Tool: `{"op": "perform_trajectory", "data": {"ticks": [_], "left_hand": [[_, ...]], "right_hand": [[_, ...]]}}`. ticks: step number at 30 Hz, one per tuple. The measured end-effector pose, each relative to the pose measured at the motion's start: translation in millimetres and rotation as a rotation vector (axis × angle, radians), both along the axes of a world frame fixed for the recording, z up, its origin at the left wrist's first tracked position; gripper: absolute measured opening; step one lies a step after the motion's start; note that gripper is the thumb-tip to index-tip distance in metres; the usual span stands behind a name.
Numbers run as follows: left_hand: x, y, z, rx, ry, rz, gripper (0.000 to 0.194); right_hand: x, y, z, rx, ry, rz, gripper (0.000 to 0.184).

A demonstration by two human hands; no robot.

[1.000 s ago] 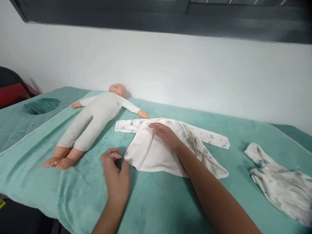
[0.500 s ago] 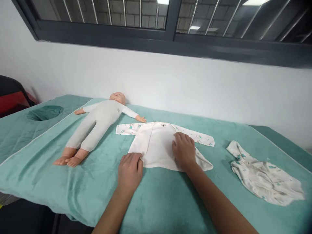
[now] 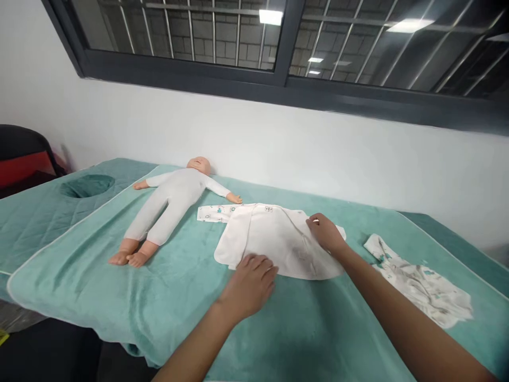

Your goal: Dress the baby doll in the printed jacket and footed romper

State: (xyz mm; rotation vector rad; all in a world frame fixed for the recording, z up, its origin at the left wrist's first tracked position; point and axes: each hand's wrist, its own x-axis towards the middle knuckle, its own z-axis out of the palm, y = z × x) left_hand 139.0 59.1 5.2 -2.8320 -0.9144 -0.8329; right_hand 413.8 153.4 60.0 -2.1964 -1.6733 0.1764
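A small white baby shirt (image 3: 274,239) with a printed pattern lies spread on the teal towel (image 3: 159,297). My left hand (image 3: 250,284) rests at the shirt's near hem, fingers bent and pressed on the cloth. My right hand (image 3: 326,232) lies on the shirt's right side, fingers curled as if pinching the fabric there. One printed sleeve (image 3: 212,212) sticks out to the left, close to the hand of a baby doll (image 3: 169,204) that lies on its back in a pale bodysuit.
A second crumpled printed garment (image 3: 421,284) lies at the right on the towel. A round face hole (image 3: 87,185) opens in the padded table at the left. A white wall and a dark-framed window (image 3: 278,48) stand behind. A dark chair (image 3: 24,154) is far left.
The shirt's right side has been folded inward, hiding the right sleeve. My left hand slid right along the hem, my right hand moved right, and the view has tilted up.
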Motion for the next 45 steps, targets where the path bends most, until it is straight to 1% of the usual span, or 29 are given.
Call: {"op": "perform_trajectory", "data": {"ticks": [2,4,6,8,12,17,20,22,24,27,29,31,34,36,39,42,45], "left_hand": [[16.7,0.0,-0.7,-0.047,0.029,0.001,0.025],[30.6,2.3,-3.5,-0.092,0.018,0.025,0.021],[39.2,5.6,-7.1,-0.132,-0.013,0.055,0.016],[42.5,8.7,-10.7,-0.147,-0.037,0.079,0.012],[40.8,10.5,-15.5,-0.116,-0.033,0.08,0.015],[37.8,6.7,-11.9,-0.095,-0.038,0.023,0.017],[37.4,4.8,-10.3,-0.094,-0.065,0.006,0.017],[37.3,4.0,-10.6,-0.099,-0.095,-0.004,0.019],[37.5,3.6,-10.4,-0.11,-0.124,-0.007,0.021],[40.3,6.4,-5.8,-0.192,-0.168,0.03,0.025],[46.4,12.5,0.4,-0.323,-0.189,0.106,0.024],[58.2,21.8,7.4,-0.444,-0.196,0.183,0.023],[87.5,37.2,15.2,-0.518,-0.192,0.248,0.026],[110.8,44.3,17.2,-0.54,-0.182,0.284,0.031],[139.0,47.9,16.7,-0.57,-0.157,0.335,0.036],[150.1,47.3,14.1,-0.568,-0.13,0.322,0.03],[149.5,48.4,11.5,-0.555,-0.101,0.265,0.02]], "right_hand": [[9.3,8.5,-1.4,-0.006,0.021,-0.036,0.025],[18.3,14.1,-7.1,-0.01,0.02,-0.075,0.025],[26.0,15.3,-15.1,-0.007,0.0,-0.099,0.024],[31.0,12.2,-22.6,0.003,-0.033,-0.088,0.025],[27.9,-1.0,-28.9,0.071,-0.134,0.038,0.028],[7.2,-23.0,-28.5,0.159,-0.235,0.246,0.033],[0.5,-44.5,-32.4,0.201,-0.325,0.291,0.03],[3.5,-62.7,-36.8,0.212,-0.368,0.25,0.028],[12.8,-81.4,-41.0,0.2,-0.343,0.149,0.031],[31.3,-102.2,-43.9,0.139,-0.19,-0.027,0.04],[40.9,-106.6,-42.1,0.062,-0.043,-0.102,0.044],[45.6,-101.8,-37.5,0.005,0.119,-0.12,0.044],[46.3,-81.5,-27.5,0.02,0.321,-0.094,0.04],[45.6,-64.4,-20.8,0.051,0.382,-0.078,0.04],[45.7,-40.4,-12.3,0.029,0.423,-0.053,0.045],[47.3,-18.8,-6.1,-0.04,0.466,-0.004,0.051],[48.1,2.7,-3.4,-0.104,0.502,0.055,0.053]]}}
